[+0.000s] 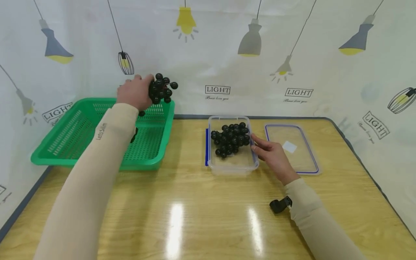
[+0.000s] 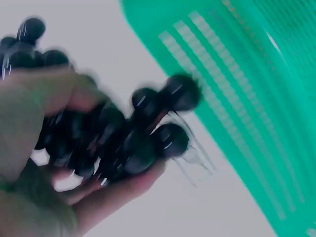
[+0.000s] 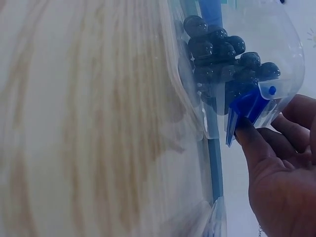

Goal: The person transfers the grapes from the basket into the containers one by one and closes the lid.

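My left hand (image 1: 134, 92) grips a bunch of black grapes (image 1: 160, 88) above the far right part of a green basket (image 1: 147, 164). In the left wrist view, the thumb and fingers curl round the grapes (image 2: 138, 143). A second bunch of black grapes (image 1: 230, 139) lies inside a clear plastic container (image 1: 234, 167). My right hand (image 1: 276, 157) holds the container's right side. In the right wrist view, its thumb lies against the blue latch (image 3: 249, 106), with the other fingers by the wall. Something dark inside the basket is mostly hidden by my left sleeve.
A clear lid (image 1: 302, 159) with a blue seal lies to the right of the container on the wooden table (image 1: 195, 209). Behind the table hangs a white backdrop (image 1: 208, 54) printed with lamps. A black strap device (image 1: 280, 206) is at my right wrist.
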The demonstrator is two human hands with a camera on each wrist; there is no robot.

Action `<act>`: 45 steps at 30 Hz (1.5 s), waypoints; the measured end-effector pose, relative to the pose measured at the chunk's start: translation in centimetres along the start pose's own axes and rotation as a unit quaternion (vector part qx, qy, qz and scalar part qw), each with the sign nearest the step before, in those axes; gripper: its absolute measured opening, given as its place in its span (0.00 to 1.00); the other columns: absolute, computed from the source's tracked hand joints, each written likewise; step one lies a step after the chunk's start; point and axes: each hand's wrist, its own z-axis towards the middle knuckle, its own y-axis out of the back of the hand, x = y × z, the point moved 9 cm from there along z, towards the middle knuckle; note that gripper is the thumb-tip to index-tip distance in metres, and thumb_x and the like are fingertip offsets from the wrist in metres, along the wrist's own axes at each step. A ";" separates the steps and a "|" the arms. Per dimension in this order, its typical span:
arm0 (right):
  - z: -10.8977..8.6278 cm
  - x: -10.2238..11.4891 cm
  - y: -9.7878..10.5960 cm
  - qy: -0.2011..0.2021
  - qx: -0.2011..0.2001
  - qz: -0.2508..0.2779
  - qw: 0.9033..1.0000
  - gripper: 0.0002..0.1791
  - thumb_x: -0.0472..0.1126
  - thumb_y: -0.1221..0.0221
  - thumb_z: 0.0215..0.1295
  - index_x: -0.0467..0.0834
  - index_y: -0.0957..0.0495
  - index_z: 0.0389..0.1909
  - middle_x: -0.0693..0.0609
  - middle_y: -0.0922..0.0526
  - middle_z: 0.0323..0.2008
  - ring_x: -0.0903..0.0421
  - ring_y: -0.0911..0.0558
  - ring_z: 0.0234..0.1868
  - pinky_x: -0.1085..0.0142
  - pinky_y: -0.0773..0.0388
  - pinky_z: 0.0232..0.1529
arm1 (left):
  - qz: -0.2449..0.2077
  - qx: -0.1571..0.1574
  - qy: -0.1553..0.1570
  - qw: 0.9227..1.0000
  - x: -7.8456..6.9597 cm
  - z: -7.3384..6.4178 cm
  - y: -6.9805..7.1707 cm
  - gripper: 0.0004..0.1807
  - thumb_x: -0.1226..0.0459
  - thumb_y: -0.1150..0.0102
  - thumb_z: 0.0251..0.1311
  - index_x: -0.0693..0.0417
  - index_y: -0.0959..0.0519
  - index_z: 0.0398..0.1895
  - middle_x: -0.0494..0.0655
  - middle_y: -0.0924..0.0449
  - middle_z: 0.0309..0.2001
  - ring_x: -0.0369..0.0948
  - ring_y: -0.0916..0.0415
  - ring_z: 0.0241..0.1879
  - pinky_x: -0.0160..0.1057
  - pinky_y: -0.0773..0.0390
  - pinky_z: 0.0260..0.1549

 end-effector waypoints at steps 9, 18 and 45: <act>-0.1 -0.2 -0.1 0.004 0.005 0.009 1.000 0.30 0.41 0.46 0.75 0.42 0.41 0.74 0.50 0.42 0.73 0.49 0.35 0.69 0.60 0.31 0.61 | -0.061 -0.107 -0.118 0.985 -12.1 -3.1 1.7 0.42 0.72 0.33 0.50 0.47 0.37 0.71 0.57 0.31 0.55 0.55 0.31 0.52 0.56 0.20 0.42; 0.5 -0.3 0.0 0.011 -0.001 0.014 1.000 0.29 0.40 0.46 0.75 0.42 0.40 0.73 0.47 0.39 0.72 0.48 0.34 0.68 0.64 0.29 0.58 | -0.182 0.055 -0.209 0.959 -21.6 -5.7 -4.8 0.53 0.67 0.25 0.50 0.53 0.46 0.77 0.52 0.30 0.61 0.47 0.29 0.58 0.45 0.29 0.59; 0.2 0.3 0.0 0.016 -0.026 0.016 0.999 0.30 0.21 0.53 0.68 0.36 0.38 0.70 0.37 0.37 0.69 0.42 0.36 0.68 0.75 0.26 0.49 | -0.052 0.192 -0.230 0.952 -23.3 -7.3 -13.0 0.44 0.46 0.37 0.57 0.36 0.44 0.75 0.55 0.41 0.66 0.51 0.29 0.55 0.48 0.25 0.51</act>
